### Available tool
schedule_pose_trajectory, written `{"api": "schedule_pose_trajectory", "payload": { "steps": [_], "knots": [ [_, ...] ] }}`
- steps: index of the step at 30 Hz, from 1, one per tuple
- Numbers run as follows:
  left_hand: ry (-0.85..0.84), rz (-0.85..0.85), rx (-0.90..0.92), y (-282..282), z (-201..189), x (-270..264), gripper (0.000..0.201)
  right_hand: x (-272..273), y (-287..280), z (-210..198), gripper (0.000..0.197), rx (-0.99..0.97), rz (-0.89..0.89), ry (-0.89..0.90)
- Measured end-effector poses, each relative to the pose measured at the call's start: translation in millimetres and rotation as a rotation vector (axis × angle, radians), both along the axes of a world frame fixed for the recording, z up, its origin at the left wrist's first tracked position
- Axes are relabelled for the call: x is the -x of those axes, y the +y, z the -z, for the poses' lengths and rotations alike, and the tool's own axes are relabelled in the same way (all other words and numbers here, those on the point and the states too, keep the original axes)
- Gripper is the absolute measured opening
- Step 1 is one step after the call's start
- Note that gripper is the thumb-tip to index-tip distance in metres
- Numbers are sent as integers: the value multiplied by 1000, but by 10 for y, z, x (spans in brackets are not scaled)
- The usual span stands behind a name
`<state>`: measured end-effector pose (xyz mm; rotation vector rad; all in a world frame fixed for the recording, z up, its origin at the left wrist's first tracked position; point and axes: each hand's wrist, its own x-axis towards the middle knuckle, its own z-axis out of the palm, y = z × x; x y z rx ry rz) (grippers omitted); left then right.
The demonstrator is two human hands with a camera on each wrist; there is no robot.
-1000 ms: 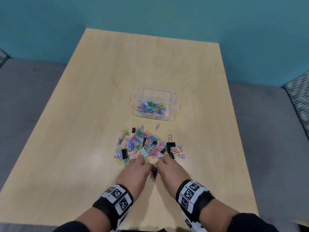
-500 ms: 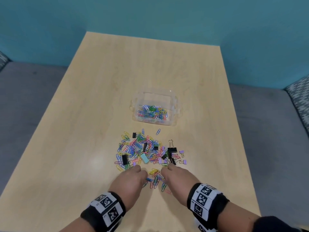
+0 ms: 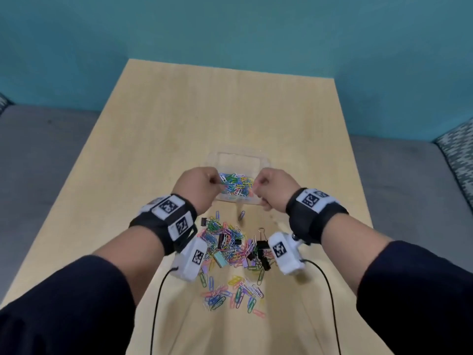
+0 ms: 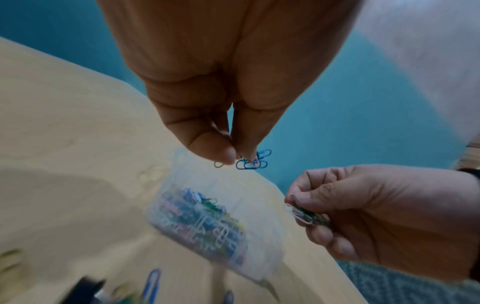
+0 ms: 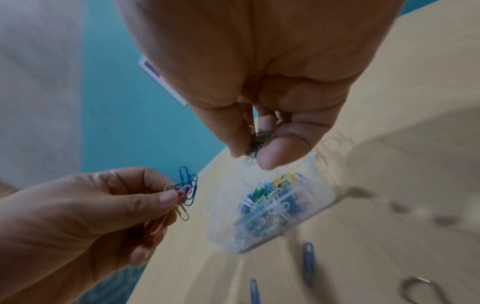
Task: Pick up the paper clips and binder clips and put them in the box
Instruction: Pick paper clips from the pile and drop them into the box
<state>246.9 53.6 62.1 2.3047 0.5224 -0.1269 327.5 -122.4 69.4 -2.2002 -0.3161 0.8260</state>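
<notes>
A clear plastic box with several coloured paper clips inside sits mid-table. My left hand hovers over its left side, pinching a small bunch of paper clips between thumb and fingertips. My right hand hovers over the right side, pinching another bunch of paper clips. On the table nearer me lies a pile of coloured paper clips mixed with black binder clips, and a smaller scatter of paper clips closer still.
The light wooden table is bordered by a grey couch on both sides and a teal wall behind. Cables hang from my wrist cameras over the near table edge.
Both hands rose from the near edge of the clip pile and moved forward to above the box, each now carrying a pinch of paper clips.
</notes>
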Motion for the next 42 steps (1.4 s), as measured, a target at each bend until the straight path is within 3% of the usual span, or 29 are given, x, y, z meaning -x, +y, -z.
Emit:
{"api": "schedule_pose_trajectory", "payload": {
  "steps": [3,5,9,12,15,20,24,29,34,42],
  "knots": [
    [-56,-45,58,27,7,-192,10,-97,163,-29,3,-150,157,110],
    [-86,-77,67,103,61,-147,20,-81,152,16,20,-127,169,122],
    [-80,-151,-86,348,258,276,20,169,-117,152,28,182,-196,-334],
    [105,-108,-203,446,462,685,24,520,-331,373,28,328,-513,-414],
    [158,-23,-242,458,638,955,30,727,-426,584,38,386,-641,-471],
    [120,282,-366,259,709,1004,39,902,-444,565,40,337,-576,-496],
    [129,208,-356,186,744,875,42,1036,-528,504,39,318,-543,-509],
    [72,273,-332,244,773,877,27,1256,-728,465,43,285,-549,-522],
    [-16,309,-349,388,772,1198,20,1572,-951,489,46,245,-572,-523],
    [6,263,-386,468,810,1859,35,1994,-1201,624,44,259,-569,-417]
  ]
}}
